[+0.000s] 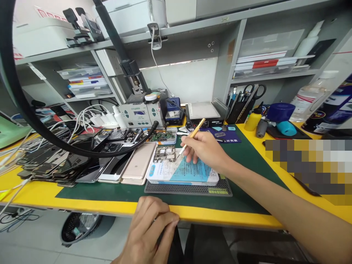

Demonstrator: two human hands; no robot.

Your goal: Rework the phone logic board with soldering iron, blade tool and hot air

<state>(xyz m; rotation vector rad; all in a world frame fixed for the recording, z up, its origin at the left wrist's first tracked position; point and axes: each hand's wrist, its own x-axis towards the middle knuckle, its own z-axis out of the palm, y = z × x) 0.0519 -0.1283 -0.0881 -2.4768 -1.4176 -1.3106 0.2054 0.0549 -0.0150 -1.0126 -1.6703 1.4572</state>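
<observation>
At frame centre the right hand [205, 148] has its grip pinched on a gold-handled tool [192, 136], tip beside the circuit board [164, 153] on the bench [82, 200]; the left hand [150, 229], loosely curled and holding nothing, sits at bottom centre.

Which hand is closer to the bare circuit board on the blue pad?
Right. The right hand holds a gold tool beside the circuit board; the left hand hangs below the bench edge.

Slim gold-handled tool [192, 136] tilted, tip down near bare circuit board [164, 153] on blue-white pad [189, 172].
</observation>
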